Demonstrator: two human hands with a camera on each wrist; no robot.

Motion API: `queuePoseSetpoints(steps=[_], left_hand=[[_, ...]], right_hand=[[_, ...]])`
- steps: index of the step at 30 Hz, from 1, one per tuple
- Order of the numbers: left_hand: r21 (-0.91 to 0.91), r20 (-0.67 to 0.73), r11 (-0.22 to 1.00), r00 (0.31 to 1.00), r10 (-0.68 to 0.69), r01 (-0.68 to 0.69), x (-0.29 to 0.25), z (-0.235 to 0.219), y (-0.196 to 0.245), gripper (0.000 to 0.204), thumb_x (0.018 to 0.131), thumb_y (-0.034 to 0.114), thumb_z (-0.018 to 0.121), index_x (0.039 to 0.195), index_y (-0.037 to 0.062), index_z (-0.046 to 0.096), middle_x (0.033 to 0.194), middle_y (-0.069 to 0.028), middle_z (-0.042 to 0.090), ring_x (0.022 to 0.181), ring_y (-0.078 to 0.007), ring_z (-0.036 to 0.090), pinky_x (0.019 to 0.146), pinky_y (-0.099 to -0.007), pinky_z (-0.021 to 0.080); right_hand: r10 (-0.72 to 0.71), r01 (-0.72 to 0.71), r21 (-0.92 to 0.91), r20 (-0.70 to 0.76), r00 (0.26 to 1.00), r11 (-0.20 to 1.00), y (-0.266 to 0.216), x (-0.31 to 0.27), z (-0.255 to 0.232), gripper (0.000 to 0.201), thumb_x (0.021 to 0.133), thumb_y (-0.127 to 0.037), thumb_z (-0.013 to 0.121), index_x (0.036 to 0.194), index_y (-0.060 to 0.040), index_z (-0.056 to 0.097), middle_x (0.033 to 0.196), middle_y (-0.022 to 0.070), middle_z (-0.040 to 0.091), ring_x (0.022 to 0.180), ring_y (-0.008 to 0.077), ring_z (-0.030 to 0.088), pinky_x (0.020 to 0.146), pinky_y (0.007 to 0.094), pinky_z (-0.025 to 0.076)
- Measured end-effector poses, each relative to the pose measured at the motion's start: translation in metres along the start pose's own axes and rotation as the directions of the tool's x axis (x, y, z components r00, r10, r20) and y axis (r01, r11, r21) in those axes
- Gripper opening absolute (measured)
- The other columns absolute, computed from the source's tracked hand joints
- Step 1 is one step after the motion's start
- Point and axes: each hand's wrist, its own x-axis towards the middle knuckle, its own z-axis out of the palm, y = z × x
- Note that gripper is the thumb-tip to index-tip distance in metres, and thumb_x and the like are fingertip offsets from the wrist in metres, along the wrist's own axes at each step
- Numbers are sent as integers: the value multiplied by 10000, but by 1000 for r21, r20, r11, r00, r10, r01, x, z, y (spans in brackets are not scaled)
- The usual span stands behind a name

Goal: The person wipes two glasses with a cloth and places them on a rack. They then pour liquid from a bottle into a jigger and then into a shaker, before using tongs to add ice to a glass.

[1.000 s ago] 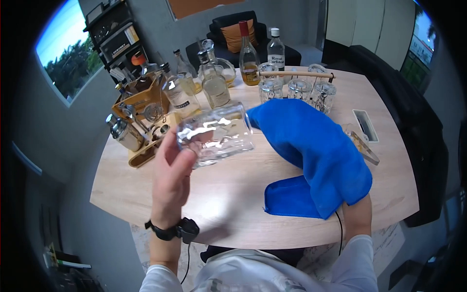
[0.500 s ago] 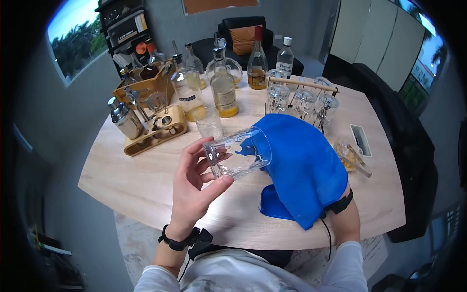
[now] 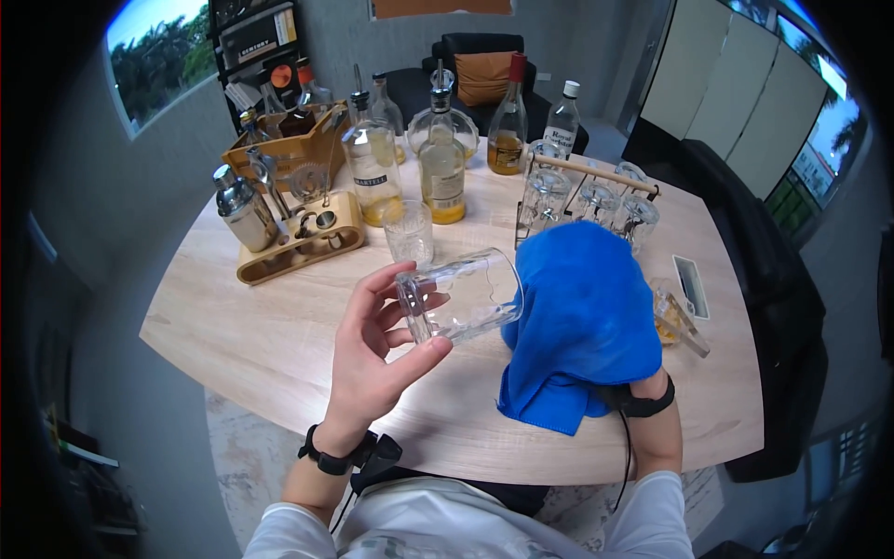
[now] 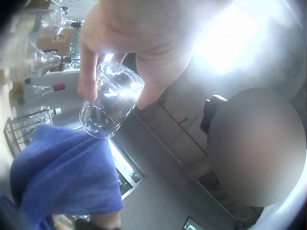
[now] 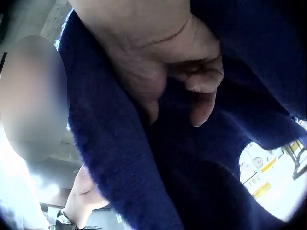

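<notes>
In the head view my left hand [image 3: 372, 359] holds a clear ribbed glass [image 3: 466, 296] on its side, thumb below and fingers above near the base; its mouth faces the blue cloth [image 3: 587, 307]. The left wrist view shows the same glass [image 4: 109, 103] between thumb and fingers of my left hand [image 4: 132, 36]. The cloth drapes over my right hand [image 3: 649, 384], hiding most of it from above. From beneath, the right wrist view shows that hand [image 5: 168, 62] with loosely bent fingers, thumb and fingertips apart, against the dark blue cloth [image 5: 124, 158].
Another glass [image 3: 409, 233] stands behind my left hand. Bottles [image 3: 441, 177] stand at the back, with a bar tool stand [image 3: 307, 244] at left. A rack of glasses [image 3: 596, 200] is behind the cloth; tongs [image 3: 687, 328] lie on a bowl at right.
The glass in my left hand has moved right and down, closer to the cloth. My right hand has drawn the cloth into a rounder, more upright bulge. The head view has shifted.
</notes>
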Motion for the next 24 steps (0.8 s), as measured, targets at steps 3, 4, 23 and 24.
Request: queuePoseSetpoints(steps=[3,4,23,24], left_hand=[[-2,-4,1000,1000,-7,7,0,-1,-2,732,778,42,768,1393,3,372,1273,-178,542,1191,-251,576,927,-328,535],[-11,-6,1000,1000,-11,11,0,-2,-3,733,778,41,768,1393,2,370,1272,-179,544,1191,-251,576,926,-326,535],[268,290,963,955,-59,-22,4,4,-1,795,779,175,819,1414,39,361,1265,-135,518,1169,-224,566,938,-356,527],[268,292,963,955,-59,-22,5,4,0,795,779,175,819,1414,39,361,1265,-135,518,1169,-224,566,938,-356,527]], right_hand=[[-83,84,-9,88,993,996,-21,10,-9,594,837,-228,750,1362,-86,512,1322,93,569,1190,206,543,1039,295,409],[-149,149,10,96,984,989,-30,13,-13,558,847,-196,735,1353,-91,524,1293,93,590,1145,188,568,1009,266,432],[-51,-306,559,533,845,770,-67,40,1,433,671,-53,703,1101,-27,651,722,79,666,593,132,561,607,272,489],[-30,-398,598,578,816,696,-66,40,1,439,664,-23,704,1099,-17,650,713,78,658,591,124,562,590,267,488]])
